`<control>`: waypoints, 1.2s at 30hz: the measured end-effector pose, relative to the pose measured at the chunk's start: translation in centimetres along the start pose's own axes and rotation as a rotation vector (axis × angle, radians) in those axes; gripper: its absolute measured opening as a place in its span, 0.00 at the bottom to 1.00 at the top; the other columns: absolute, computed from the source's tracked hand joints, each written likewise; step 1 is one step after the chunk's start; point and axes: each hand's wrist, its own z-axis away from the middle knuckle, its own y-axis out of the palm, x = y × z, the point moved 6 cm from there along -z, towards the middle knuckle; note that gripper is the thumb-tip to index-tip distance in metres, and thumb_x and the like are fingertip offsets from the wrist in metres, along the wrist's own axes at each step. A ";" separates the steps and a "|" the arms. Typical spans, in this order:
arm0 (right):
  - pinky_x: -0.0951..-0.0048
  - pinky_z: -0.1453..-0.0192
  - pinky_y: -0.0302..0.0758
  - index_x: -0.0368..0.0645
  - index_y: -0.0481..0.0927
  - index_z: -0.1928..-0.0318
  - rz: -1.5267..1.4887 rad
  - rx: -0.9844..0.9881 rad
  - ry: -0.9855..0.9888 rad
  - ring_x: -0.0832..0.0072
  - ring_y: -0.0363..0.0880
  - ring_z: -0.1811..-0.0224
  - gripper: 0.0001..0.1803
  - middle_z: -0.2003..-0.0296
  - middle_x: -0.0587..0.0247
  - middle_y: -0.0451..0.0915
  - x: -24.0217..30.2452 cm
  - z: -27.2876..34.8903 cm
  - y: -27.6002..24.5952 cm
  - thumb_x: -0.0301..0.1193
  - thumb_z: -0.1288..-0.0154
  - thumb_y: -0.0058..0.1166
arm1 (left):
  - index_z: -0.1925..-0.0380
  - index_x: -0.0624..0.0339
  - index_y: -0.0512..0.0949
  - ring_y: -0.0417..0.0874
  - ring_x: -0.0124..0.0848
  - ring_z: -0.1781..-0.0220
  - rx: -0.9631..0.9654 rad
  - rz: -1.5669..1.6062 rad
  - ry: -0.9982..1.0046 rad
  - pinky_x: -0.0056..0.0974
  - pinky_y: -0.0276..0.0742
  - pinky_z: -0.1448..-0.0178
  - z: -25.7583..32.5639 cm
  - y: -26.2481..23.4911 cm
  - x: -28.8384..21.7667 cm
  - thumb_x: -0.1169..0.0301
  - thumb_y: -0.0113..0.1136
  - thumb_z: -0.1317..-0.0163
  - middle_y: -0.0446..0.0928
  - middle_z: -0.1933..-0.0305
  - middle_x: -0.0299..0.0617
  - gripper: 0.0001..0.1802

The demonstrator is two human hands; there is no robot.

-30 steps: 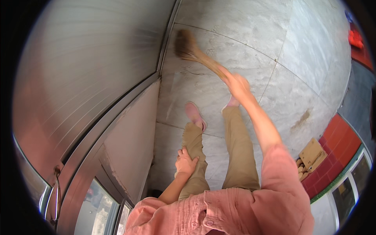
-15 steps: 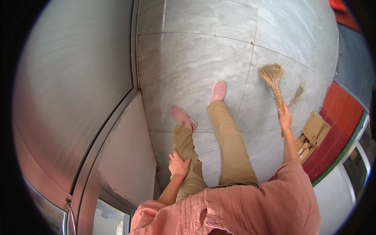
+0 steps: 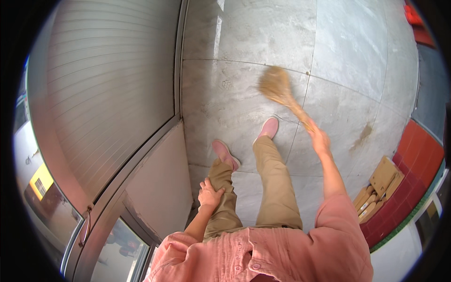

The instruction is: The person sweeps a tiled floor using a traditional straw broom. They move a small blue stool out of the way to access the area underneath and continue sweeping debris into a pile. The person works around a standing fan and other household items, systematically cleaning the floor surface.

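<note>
A short straw hand broom (image 3: pixel 282 91) is in my right hand (image 3: pixel 320 140), its fingers closed round the handle. The broom slants away to the left, its bristle head beyond my right shoe (image 3: pixel 269 127). Motion blurs the bristles, so I cannot tell whether they touch the grey tiled floor (image 3: pixel 244 42). My left hand (image 3: pixel 209 194) rests on my left knee, with its fingers and thumb spread over the tan trousers (image 3: pixel 278 181).
On the left stands a ribbed metal door (image 3: pixel 112 94) in a metal frame, with a low pale wall panel (image 3: pixel 159 174) below it. At the right, a wooden folded item (image 3: pixel 381 183) leans by a red tiled wall (image 3: pixel 413 164). A brown stain (image 3: pixel 361 137) marks the floor.
My right hand has swung the hand broom leftward across the floor, from the right side to in front of my right shoe. The left hand stays on the knee. The view has shifted slightly.
</note>
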 end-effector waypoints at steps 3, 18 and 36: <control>0.52 0.53 0.77 0.70 0.71 0.30 0.030 -0.070 0.276 0.49 0.84 0.58 0.28 0.60 0.49 0.86 -4.4 2.5 -5.6 0.36 0.29 0.57 | 0.30 0.56 0.58 0.79 0.59 0.42 -0.019 0.076 0.007 0.56 0.79 0.41 1.5 -4.6 -2.8 0.47 0.75 0.51 0.68 0.38 0.58 0.54; 0.54 0.56 0.82 0.62 0.72 0.33 0.441 0.172 -0.694 0.51 0.85 0.58 0.26 0.61 0.43 0.84 37.0 -18.6 0.5 0.28 0.30 0.45 | 0.30 0.55 0.59 0.77 0.58 0.41 0.139 0.091 0.150 0.56 0.78 0.41 -5.0 -9.2 -13.8 0.53 0.75 0.50 0.66 0.37 0.56 0.51; 0.55 0.54 0.78 0.66 0.69 0.29 0.088 0.175 -0.336 0.49 0.83 0.57 0.30 0.58 0.48 0.84 29.8 -13.3 -7.0 0.31 0.29 0.53 | 0.31 0.58 0.60 0.78 0.58 0.42 0.216 0.143 0.088 0.55 0.78 0.41 -8.7 -14.1 -16.4 0.52 0.73 0.48 0.66 0.38 0.56 0.48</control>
